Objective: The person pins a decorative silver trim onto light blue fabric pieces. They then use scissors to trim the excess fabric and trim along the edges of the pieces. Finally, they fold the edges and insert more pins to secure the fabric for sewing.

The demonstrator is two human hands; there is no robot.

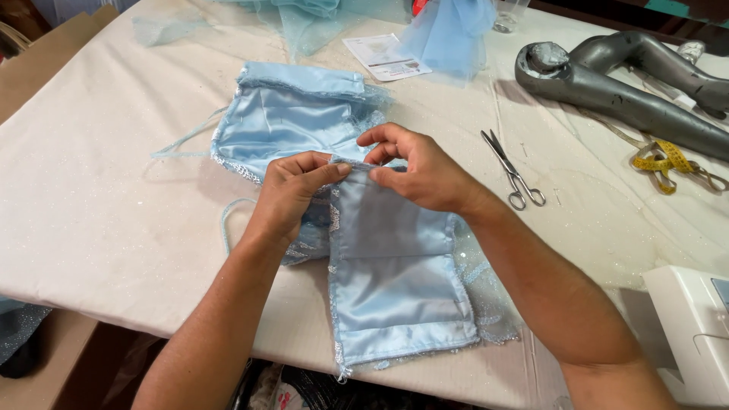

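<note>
A light blue satin garment piece with a sequinned lace edge lies on the white table cover, lining side up. My left hand pinches its upper edge between thumb and fingers. My right hand grips the same edge just to the right, fingers curled over the fabric. A second blue satin panel of the same garment lies behind my hands, joined to the near piece.
Steel scissors lie to the right of my hands. A grey mannequin arm and a yellow tape measure sit at the far right. A white sewing machine stands at the near right corner. Blue tulle and a paper card lie at the back.
</note>
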